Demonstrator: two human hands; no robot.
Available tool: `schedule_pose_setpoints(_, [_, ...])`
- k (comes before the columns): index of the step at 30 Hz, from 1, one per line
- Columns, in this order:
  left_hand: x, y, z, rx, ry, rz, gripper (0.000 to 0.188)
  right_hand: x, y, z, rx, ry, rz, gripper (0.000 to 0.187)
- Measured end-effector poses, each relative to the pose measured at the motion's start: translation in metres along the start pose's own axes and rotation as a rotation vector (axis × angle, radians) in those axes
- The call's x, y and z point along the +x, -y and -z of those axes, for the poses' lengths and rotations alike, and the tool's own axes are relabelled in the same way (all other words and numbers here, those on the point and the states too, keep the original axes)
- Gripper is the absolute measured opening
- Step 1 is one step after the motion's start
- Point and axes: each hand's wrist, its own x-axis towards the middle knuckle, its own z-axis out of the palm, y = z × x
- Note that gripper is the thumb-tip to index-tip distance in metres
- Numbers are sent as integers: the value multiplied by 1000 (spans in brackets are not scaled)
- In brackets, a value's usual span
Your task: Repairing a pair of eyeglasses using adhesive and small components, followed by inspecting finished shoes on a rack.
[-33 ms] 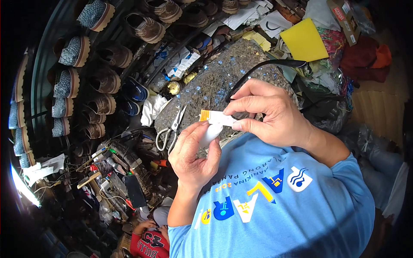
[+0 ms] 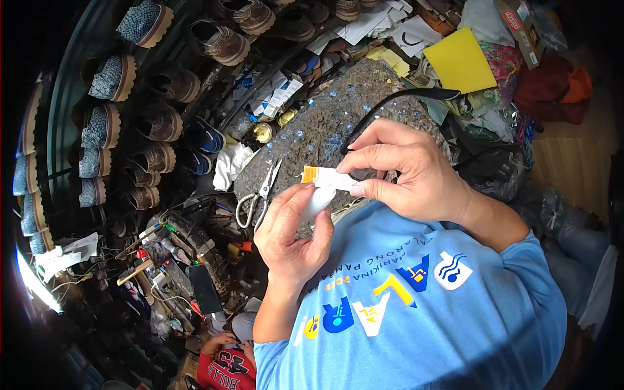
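Note:
Between my hands, in front of my chest, is a small flat white strip (image 2: 337, 179) with an orange striped end. The thumb and fingers of my right hand (image 2: 416, 170) pinch its right part. My left hand (image 2: 292, 237) has its fingertips at the strip's orange end, and a smooth, white rounded piece (image 2: 318, 200) lies within its grasp, touching the strip. What this piece is, I cannot make out. A black curved strip (image 2: 383, 107) runs behind my right hand. Scissors (image 2: 265, 187) with pale handles rest just left of my hands.
A rough stone-like block (image 2: 331, 117), flecked with blue, stands beyond my hands. Shoes (image 2: 162, 123) fill racks at the left. A yellow sheet (image 2: 460, 62) lies at the far right. Tools crowd a cluttered bench (image 2: 179, 266) at lower left. Below it sits another person in a red shirt (image 2: 224, 372).

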Motion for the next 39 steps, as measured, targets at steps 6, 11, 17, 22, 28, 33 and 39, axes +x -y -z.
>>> schedule_pose_setpoints(6, [5, -3, 6, 59, 0, -11, 28, 7, 2, 2, -50, 27, 28, 19])
schedule_pose_setpoints(11, [8, -2, 11, 86, 7, -37, 27, 12, 3, 5, -88, 30, 59, 20])
schedule_pose_setpoints(17, [14, -4, 15, 122, 11, -62, 26, 15, 5, 3, -113, 37, 44, 20])
schedule_pose_setpoints(22, [14, -5, 17, 145, 19, -77, 26, 18, 4, 3, -166, 11, 127, 21])
schedule_pose_setpoints(28, [15, -5, 18, 151, 26, -71, 27, 19, 4, 2, -188, -9, 143, 23])
schedule_pose_setpoints(33, [16, -7, 19, 161, 27, -64, 27, 20, 4, 1, -99, 47, 68, 22])
schedule_pose_setpoints(39, [17, -10, 22, 122, 50, -36, 27, 22, 2, 4, -68, 45, 43, 25])
